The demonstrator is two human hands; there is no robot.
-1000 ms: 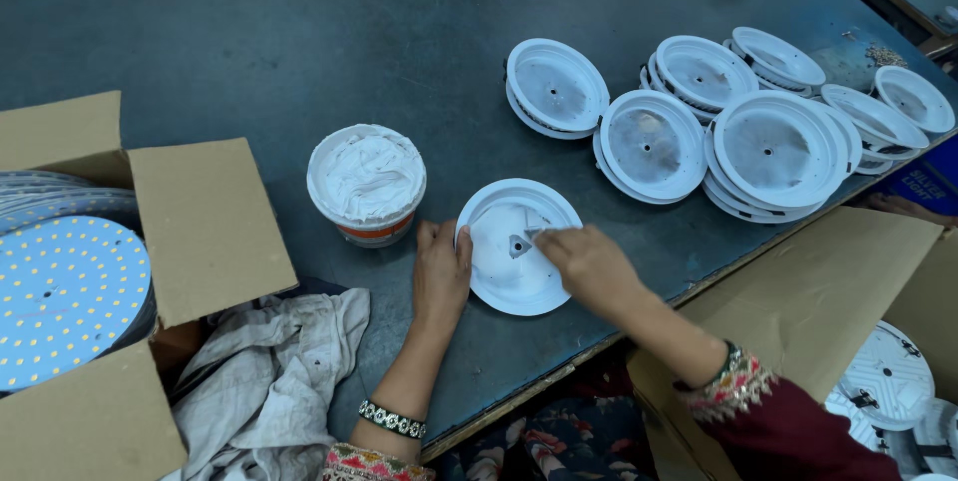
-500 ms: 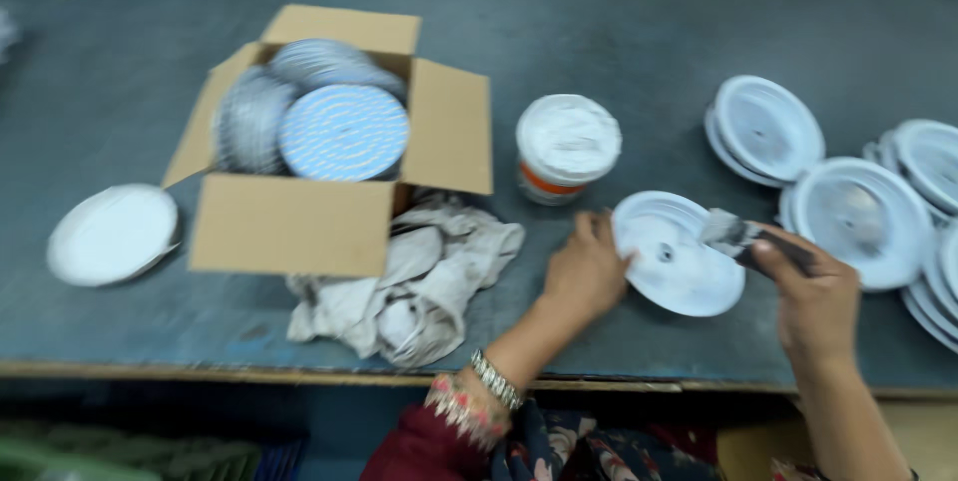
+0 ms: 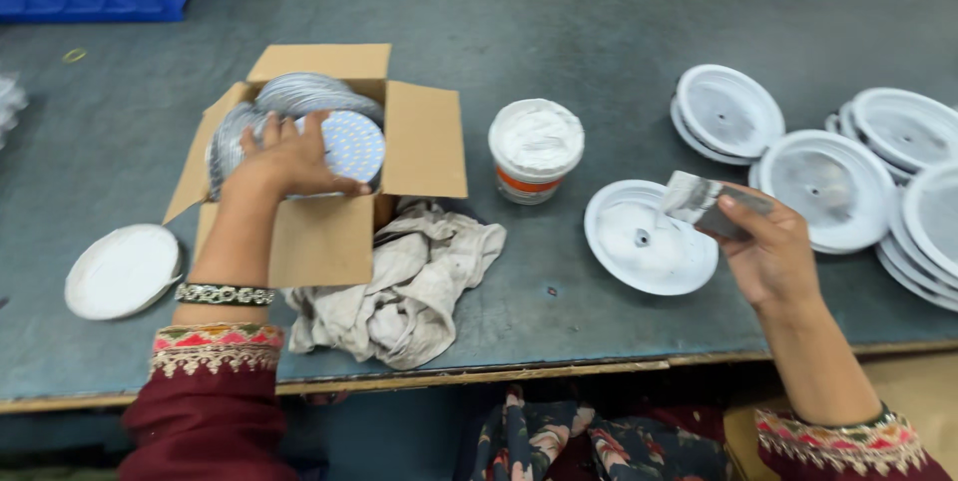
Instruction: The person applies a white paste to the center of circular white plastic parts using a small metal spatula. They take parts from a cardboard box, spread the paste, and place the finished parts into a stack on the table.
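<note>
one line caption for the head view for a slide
Left hand reaches into a cardboard box of round boards; right hand holds a brush over a white dish.
</note>
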